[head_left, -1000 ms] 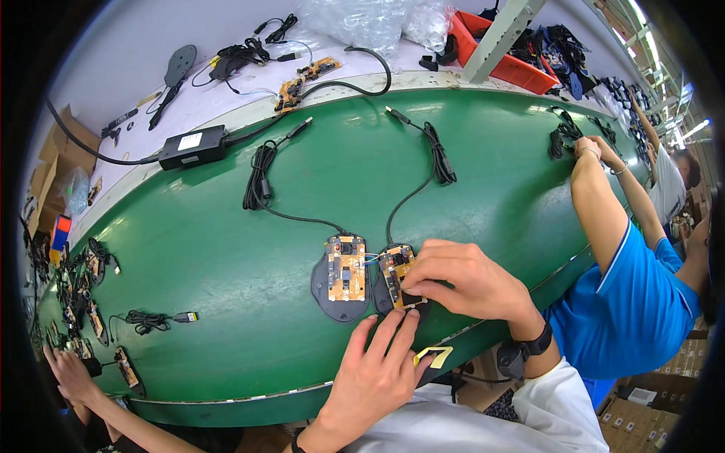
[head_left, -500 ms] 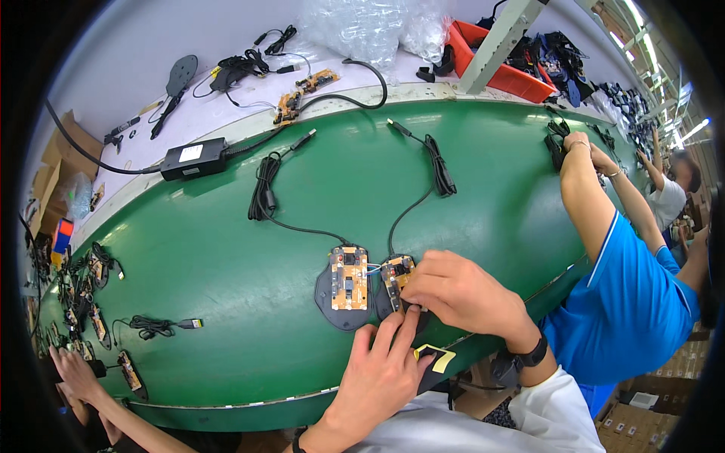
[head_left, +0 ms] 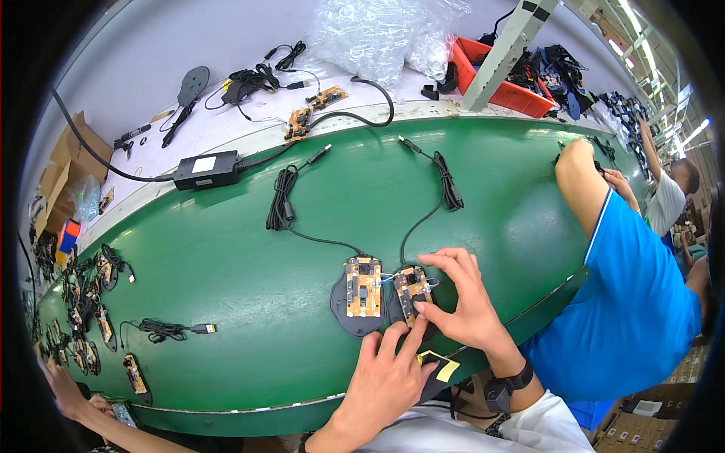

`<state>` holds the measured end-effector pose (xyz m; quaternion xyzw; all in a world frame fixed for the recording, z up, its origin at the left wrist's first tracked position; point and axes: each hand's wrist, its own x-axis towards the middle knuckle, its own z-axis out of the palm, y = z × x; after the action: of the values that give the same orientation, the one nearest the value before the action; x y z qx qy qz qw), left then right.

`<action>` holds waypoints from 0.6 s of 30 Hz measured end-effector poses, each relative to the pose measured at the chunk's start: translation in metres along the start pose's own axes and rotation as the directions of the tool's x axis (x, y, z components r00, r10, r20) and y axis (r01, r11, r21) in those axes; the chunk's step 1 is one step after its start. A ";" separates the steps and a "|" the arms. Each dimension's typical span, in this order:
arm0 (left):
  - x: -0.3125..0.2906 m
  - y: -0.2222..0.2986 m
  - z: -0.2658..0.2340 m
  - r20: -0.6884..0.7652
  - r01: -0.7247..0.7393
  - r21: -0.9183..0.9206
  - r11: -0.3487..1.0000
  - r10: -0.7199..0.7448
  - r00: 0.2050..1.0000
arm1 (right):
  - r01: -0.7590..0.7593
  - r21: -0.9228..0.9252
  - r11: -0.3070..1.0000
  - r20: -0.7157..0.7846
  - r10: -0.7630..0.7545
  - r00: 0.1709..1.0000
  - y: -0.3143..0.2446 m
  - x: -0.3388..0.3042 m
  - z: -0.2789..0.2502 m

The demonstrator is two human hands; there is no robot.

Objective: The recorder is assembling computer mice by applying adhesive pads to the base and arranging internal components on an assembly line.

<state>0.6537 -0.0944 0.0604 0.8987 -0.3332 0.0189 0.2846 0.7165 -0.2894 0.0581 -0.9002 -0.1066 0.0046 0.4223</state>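
Observation:
Two computer-mouse bases with orange circuit boards lie side by side on the green bench. The left mouse base shows whole. My right hand spreads thumb and fingers at the right edge of the other board, its thumb tip by a small black part. My left hand rests its fingertips against that mouse's lower end. Under its thumb it holds a black sheet with a yellow edge, partly hidden by the hand. Thin wires run between the two boards. A coiled black cable and another cable lead from the mice.
Left on the bench are a lone mouse board, a cable and a pile of boards. The back shelf bears a power adapter, loose boards and a red bin. Co-workers reach in at both sides.
My right hand's fingers have parted from a pinch over the right board, uncovering more of it. My left hand stays at that mouse's lower end. The whole view has shifted slightly.

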 end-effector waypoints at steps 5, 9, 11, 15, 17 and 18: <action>-0.001 0.001 0.003 -0.014 -0.019 0.019 1.000 0.019 1.000 | -0.130 -0.083 0.988 -0.002 0.130 0.992 -0.008 0.007 0.006; -0.004 0.003 0.001 -0.018 0.027 0.033 0.999 -0.026 0.999 | -0.059 -0.040 0.997 -0.075 0.056 0.996 0.008 0.002 0.014; -0.001 0.003 -0.001 -0.001 0.023 0.048 0.999 -0.023 1.000 | -0.023 -0.023 0.999 -0.121 0.020 0.993 0.010 -0.002 0.010; -0.001 0.001 -0.004 0.007 0.015 0.031 0.999 -0.015 1.000 | -0.041 -0.108 0.993 -0.005 0.041 0.999 -0.013 -0.019 -0.005; -0.001 -0.001 -0.007 -0.035 -0.027 -0.071 0.997 0.025 0.999 | 0.014 -0.091 0.996 -0.038 -0.018 0.999 -0.014 -0.021 -0.011; -0.001 -0.003 -0.010 -0.041 -0.063 -0.080 0.995 0.060 0.997 | 0.049 -0.080 0.996 -0.073 -0.055 0.996 -0.009 -0.022 -0.013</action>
<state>0.6565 -0.0872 0.0670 0.8753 -0.3554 0.0315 0.3264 0.6950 -0.2980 0.0720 -0.9125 -0.1141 -0.0443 0.3905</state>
